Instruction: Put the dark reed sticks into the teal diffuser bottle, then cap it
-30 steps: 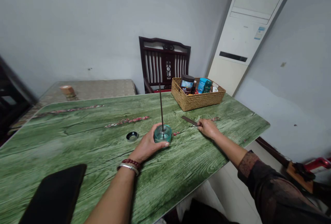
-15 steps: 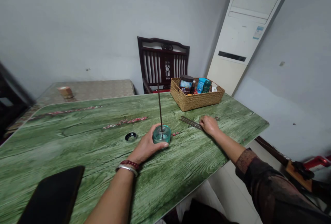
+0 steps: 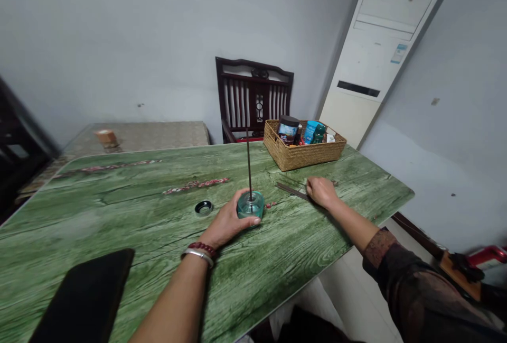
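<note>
My left hand (image 3: 226,220) is wrapped round a small teal glass bottle (image 3: 255,210) standing on the table. One dark reed stick (image 3: 249,168) rises nearly upright from the bottle's neck. To the right, my right hand (image 3: 321,192) is closed, its fingers pinched at one thin reed stick, which looks faint and blurred. Several more dark reed sticks (image 3: 292,191) lie together on the table just beside and partly under that hand. A black ring-shaped cap (image 3: 203,207) lies left of the bottle.
The green wood-patterned table (image 3: 150,226) carries a woven basket (image 3: 312,158) of jars and tubes at its far side. A dark flat object (image 3: 87,295) lies near left. Behind stand a wooden chair (image 3: 257,89) and a white air conditioner (image 3: 368,57).
One thin stick now shows apart from the bunch, at my right fingers. My left hand keeps its hold on the bottle. The view has shifted slightly.
</note>
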